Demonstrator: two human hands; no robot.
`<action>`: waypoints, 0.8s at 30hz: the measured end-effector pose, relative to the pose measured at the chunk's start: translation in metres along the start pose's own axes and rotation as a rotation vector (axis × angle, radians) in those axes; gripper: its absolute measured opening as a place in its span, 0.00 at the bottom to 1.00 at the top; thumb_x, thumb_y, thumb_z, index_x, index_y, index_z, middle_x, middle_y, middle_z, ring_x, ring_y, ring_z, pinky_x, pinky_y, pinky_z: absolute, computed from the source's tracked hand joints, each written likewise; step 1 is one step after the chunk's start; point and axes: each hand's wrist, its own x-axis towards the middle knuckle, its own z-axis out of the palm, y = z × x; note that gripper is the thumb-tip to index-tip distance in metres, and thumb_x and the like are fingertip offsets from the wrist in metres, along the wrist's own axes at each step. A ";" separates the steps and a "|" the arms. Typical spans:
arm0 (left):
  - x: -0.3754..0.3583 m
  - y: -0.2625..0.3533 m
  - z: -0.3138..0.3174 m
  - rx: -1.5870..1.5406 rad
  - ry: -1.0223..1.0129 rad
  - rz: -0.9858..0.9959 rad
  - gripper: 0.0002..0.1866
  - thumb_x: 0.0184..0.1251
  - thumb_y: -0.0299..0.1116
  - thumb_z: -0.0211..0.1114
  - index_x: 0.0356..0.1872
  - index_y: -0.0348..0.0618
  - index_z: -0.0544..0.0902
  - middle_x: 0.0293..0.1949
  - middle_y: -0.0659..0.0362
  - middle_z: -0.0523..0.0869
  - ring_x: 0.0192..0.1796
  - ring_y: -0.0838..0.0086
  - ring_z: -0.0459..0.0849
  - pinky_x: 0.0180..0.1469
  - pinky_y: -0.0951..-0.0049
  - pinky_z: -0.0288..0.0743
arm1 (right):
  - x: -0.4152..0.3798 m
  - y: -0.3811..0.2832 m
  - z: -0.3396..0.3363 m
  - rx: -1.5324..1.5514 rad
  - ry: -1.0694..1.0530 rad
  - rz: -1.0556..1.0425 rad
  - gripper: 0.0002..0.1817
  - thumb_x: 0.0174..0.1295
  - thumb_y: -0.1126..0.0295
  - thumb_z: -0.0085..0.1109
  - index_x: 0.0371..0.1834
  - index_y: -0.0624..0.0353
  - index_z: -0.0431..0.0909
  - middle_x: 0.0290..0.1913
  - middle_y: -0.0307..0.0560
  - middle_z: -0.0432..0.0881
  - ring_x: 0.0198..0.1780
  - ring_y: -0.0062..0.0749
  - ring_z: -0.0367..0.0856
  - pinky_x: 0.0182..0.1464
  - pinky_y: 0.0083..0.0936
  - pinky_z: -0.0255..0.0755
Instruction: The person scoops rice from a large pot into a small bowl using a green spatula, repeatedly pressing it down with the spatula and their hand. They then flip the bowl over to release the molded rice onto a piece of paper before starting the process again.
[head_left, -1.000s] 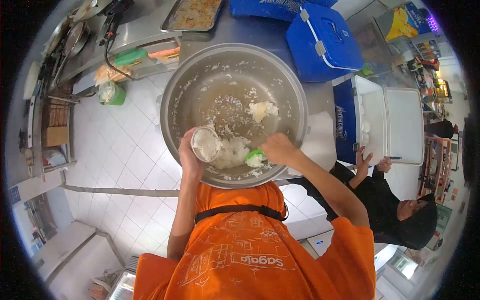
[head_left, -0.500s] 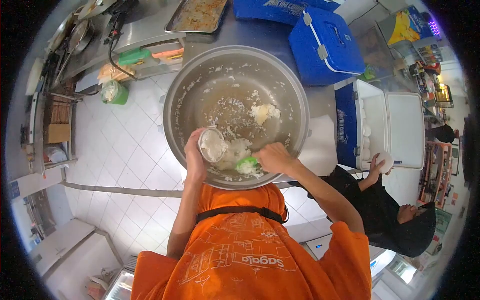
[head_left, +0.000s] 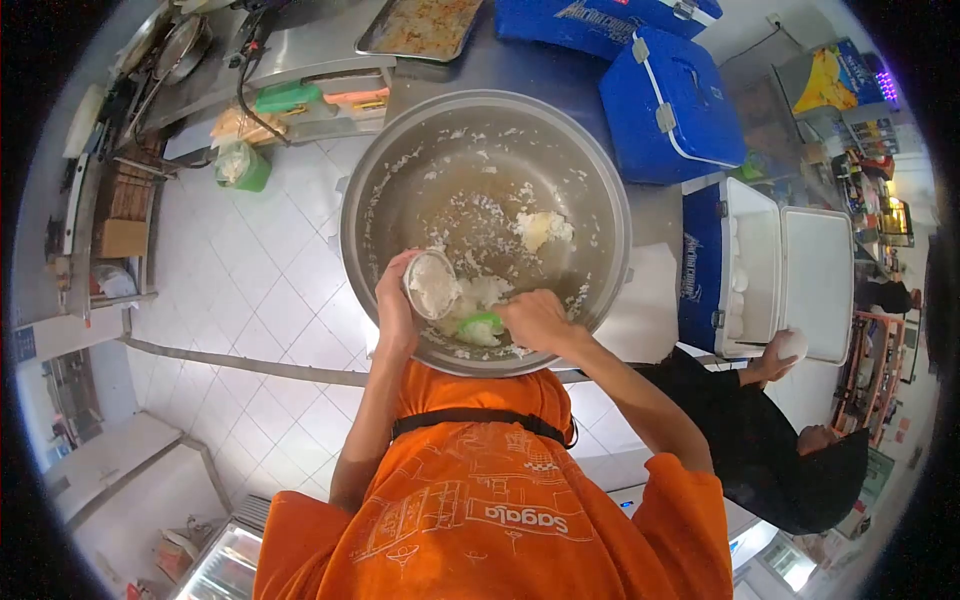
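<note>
A wide metal pot stands before me, with white rice near its front wall and loose grains over its bottom and sides. My left hand is closed round a small round bowl filled with rice, tilted inside the pot's near left side. In my right hand is a green rice paddle, its blade among the rice beside the bowl. Another rice clump, slightly yellowish, lies apart at the pot's right.
A blue cooler stands beyond the pot on the right. Below it is an open cooler with white round items inside. A person in black holds a white round item there. A baking tray lies at the back.
The green paddle and my right hand have shifted slightly left, closer to the bowl. The view has shifted a little. The other person's hand has moved lower beside the open cooler.
</note>
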 end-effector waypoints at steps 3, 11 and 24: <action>-0.003 0.003 0.002 0.003 -0.009 -0.017 0.19 0.73 0.38 0.43 0.51 0.37 0.76 0.48 0.55 0.82 0.52 0.70 0.80 0.57 0.69 0.72 | -0.005 -0.005 -0.005 -0.026 -0.050 -0.021 0.14 0.50 0.74 0.56 0.39 0.53 0.86 0.26 0.54 0.83 0.28 0.46 0.84 0.30 0.41 0.77; 0.009 -0.008 -0.011 -0.033 -0.048 -0.047 0.20 0.73 0.40 0.43 0.53 0.39 0.77 0.50 0.56 0.82 0.53 0.69 0.80 0.57 0.70 0.72 | -0.020 0.037 -0.023 0.568 -0.334 0.167 0.13 0.63 0.69 0.51 0.44 0.57 0.84 0.23 0.49 0.81 0.30 0.38 0.84 0.36 0.40 0.76; 0.038 -0.023 0.028 -0.130 -0.295 -0.469 0.20 0.72 0.44 0.40 0.43 0.43 0.79 0.36 0.57 0.84 0.34 0.71 0.83 0.17 0.72 0.69 | -0.010 -0.086 -0.042 -0.542 0.327 0.295 0.29 0.55 0.72 0.54 0.64 0.67 0.68 0.31 0.48 0.78 0.22 0.32 0.82 0.22 0.26 0.77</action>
